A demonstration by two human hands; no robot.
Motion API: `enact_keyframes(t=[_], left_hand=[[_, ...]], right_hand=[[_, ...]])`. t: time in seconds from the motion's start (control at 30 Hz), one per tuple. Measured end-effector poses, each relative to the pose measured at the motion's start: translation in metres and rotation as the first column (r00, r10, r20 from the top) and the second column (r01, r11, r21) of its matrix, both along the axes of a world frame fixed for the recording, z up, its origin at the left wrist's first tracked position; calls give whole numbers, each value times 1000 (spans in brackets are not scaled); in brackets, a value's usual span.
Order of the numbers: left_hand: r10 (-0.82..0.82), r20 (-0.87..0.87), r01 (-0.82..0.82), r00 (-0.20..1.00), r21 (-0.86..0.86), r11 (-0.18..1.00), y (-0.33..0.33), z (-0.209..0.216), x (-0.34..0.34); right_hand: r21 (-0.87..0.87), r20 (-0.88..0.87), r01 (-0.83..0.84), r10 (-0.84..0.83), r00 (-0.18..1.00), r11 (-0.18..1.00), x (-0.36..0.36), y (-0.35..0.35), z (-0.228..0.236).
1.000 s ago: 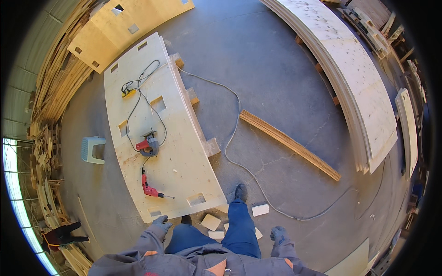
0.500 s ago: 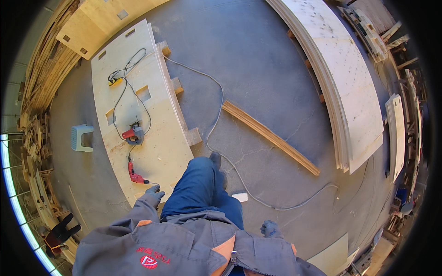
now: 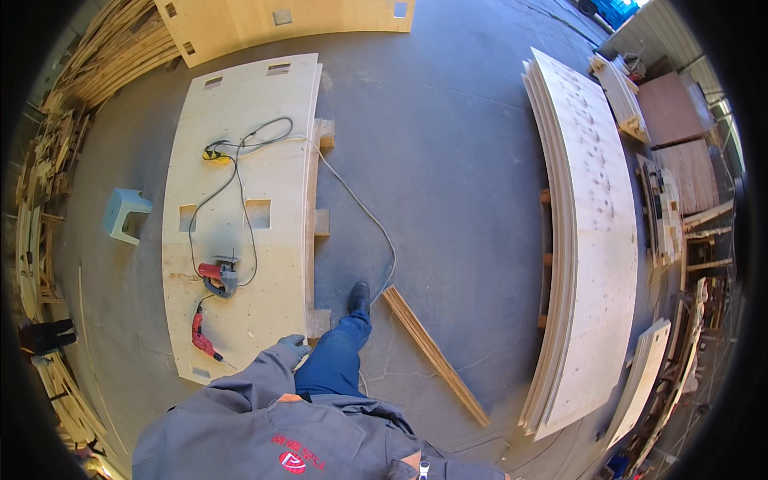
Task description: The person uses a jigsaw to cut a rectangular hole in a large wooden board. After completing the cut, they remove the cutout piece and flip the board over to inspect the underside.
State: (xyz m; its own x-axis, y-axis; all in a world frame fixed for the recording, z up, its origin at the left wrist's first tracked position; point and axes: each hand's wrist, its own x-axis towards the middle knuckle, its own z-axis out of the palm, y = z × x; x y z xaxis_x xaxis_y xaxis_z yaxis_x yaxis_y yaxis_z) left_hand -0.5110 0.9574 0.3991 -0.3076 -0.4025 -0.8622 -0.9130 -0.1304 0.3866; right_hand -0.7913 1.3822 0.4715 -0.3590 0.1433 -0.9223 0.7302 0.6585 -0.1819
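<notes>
Left hand: gloved, beside the board's near right corner; nothing held shows, and whether its fingers are loose or clenched I cannot tell.
Right hand: out of view.
Board: toward eleven o'clock from the left hand, resting on wood blocks, probably to lift it off the floor.
Drill: nine o'clock, lying on the board.
Saw: between ten and eleven, likely parked there within reach.
</notes>
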Motion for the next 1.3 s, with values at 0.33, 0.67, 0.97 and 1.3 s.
enact_keyframes(t=[0.33,0.67,0.97,1.3], left_hand=[[356,-121,-373,927,-161,914,-159,6,-59],[107,387,31,916,-333,942,-151,-1,-47],[-436,-5,383,900,-472,794,-205,40,-307],[-1,95,19,995,-195,981,-385,-81,-406]], right_hand=[[-114,-31,-265,263,964,958,-187,-224,25],[-140,61,-530,541,839,836,-455,-390,1],[-183,-333,-597,522,785,781,-782,-722,-20],[-60,-289,-739,697,656,671,-835,-920,5]])
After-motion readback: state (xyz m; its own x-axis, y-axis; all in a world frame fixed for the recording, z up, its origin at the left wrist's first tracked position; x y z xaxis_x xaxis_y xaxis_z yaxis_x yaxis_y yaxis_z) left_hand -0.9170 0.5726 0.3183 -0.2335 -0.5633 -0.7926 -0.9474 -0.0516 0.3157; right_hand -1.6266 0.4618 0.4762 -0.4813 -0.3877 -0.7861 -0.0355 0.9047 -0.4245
